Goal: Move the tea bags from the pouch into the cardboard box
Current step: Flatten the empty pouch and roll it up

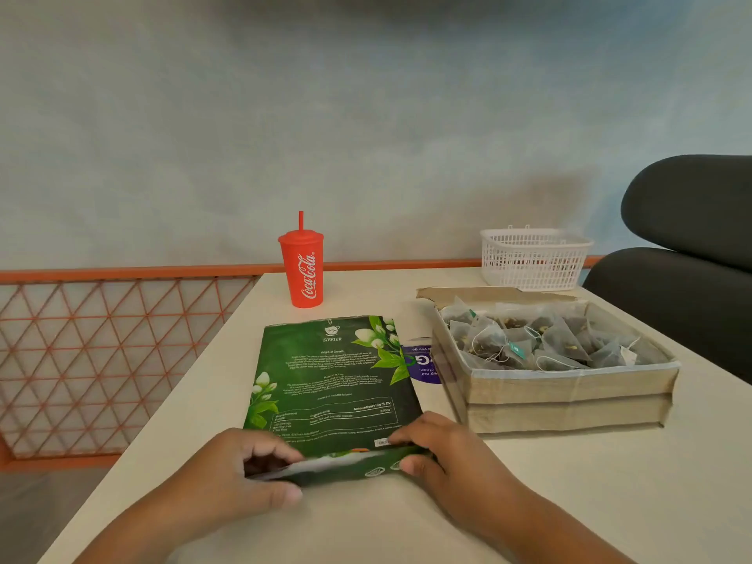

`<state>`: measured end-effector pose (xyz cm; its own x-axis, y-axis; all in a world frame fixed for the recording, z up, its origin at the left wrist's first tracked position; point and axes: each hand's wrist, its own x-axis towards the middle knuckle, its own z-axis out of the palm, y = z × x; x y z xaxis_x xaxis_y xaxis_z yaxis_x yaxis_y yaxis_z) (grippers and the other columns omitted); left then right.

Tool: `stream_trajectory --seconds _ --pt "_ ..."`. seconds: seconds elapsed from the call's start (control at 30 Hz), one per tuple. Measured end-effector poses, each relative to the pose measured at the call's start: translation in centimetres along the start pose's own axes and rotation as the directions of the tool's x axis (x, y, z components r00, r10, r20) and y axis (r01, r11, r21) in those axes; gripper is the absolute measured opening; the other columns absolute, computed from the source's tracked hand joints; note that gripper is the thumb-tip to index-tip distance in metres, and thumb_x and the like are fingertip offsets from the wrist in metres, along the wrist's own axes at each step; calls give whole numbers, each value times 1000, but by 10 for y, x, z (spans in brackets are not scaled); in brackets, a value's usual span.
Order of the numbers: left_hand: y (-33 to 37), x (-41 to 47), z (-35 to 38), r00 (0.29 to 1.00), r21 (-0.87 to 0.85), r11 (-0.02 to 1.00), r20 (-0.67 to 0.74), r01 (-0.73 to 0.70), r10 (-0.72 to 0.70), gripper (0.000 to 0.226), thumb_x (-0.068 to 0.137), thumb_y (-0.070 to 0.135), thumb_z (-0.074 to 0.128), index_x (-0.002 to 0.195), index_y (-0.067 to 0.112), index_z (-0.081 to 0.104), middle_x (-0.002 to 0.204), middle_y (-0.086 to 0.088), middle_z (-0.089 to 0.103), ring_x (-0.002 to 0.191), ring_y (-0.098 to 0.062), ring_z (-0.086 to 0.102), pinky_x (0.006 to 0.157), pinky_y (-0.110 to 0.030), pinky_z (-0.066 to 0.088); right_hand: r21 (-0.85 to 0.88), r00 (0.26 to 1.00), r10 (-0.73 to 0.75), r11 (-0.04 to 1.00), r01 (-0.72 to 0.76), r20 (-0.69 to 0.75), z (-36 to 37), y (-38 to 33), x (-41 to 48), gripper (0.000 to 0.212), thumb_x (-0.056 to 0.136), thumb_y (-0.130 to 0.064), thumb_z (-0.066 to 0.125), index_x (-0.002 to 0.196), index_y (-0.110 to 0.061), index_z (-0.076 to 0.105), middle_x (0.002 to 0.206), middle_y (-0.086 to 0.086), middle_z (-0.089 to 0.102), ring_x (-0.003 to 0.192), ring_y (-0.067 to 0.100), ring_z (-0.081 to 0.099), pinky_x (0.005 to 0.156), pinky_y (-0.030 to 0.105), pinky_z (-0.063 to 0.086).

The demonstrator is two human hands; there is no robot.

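While both hands work the near end of the pouch (333,376), only the head view is available. The green foil pouch lies flat on the desk (569,482), printed back up, with its near edge folded up toward the person. Left hand (240,478) pinches the near-left corner, fingers curled over the top, thumb on the near side. Right hand (443,453) pinches the near-right corner the same way. Cardboard box (569,396) sits just right of the pouch with its flap open at the back. It holds a heap of pyramid tea bags (541,343) with strings and tags. Pouch looks flat, so probably few bags are left inside; cannot tell for sure. Purple card (423,364) lies between pouch and box, partly hidden. Red cup (303,270) with straw stands behind the pouch, white basket (533,258) behind the box, dark chair (691,238) far right.

Handling guess: the pouch is light, thin, slick foil, so grip the edge seams or corners, not the flat middle. Tea bags are very light, soft mesh and easy to crush. Their strings tangle, so lift gently by body or tag.
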<state>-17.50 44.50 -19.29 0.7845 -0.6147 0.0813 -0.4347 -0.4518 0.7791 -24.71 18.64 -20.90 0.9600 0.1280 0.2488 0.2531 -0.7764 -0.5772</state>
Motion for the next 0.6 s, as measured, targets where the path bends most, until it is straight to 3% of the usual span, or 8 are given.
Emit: stream_trajectory --seconds 0.07,0.13,0.2,0.33,0.4,0.5,0.57,0.6 --pt "-3 1 4 992 9 1000 -124 8 -7 52 27 73 77 71 45 71 80 10 71 67 1 61 62 -9 42 28 998 11 1000 -10 -55 1 2 0 34 93 -17 53 124 -29 56 102 -21 45 93 -4 47 76 1 33" --pt "-4 2 9 976 0 1000 -220 14 -13 29 53 40 86 73 51 68 85 17 70 72 2 61 65 -8 42 45 996 27 999 -23 -88 2 4 1 39 94 -10 49 127 -30 52 106 -19 43 94 -5 45 77 -2 32" --pt "-11 4 13 947 34 999 -321 -11 21 47 67 16 82 83 56 62 92 26 64 80 3 59 68 -3 39 7 995 17 1000 -17 -96 3 5 3 44 94 -5 46 129 -30 51 112 -13 40 99 1 46 78 -3 31" --pt "-14 7 20 869 107 993 -494 47 12 33 69 17 80 83 38 60 98 18 53 86 -6 57 70 -14 38 -115 996 -17 993 7 -87 8 9 4 41 95 -8 44 131 -27 52 124 -9 34 108 6 44 84 -5 26" --pt "-16 8 21 849 165 983 -528 85 15 35 72 19 77 85 39 52 104 19 46 93 -8 53 71 -19 37 -159 999 -12 987 3 -51 8 10 4 40 96 -19 44 135 -27 47 137 -7 30 121 10 40 97 4 26" --pt "-19 8 21 889 271 959 -454 85 50 28 75 28 73 78 43 50 105 16 45 100 -11 50 77 -23 36 -263 998 14 965 0 53 7 6 2 51 93 -36 46 142 -24 36 147 -12 19 133 13 25 109 20 21" --pt "-20 7 17 932 265 960 -362 91 11 20 62 57 66 73 47 54 104 23 46 102 -6 49 78 -19 36 -317 996 32 948 -5 82 7 3 2 54 94 -41 43 143 -23 33 147 -12 19 134 13 20 110 23 21" --pt "-21 5 15 951 265 959 -308 97 -11 32 53 69 59 77 49 53 104 26 46 102 -3 48 78 -15 35 -320 996 38 947 -11 75 7 2 3 52 95 -39 42 143 -23 34 146 -12 21 133 13 21 109 22 22"
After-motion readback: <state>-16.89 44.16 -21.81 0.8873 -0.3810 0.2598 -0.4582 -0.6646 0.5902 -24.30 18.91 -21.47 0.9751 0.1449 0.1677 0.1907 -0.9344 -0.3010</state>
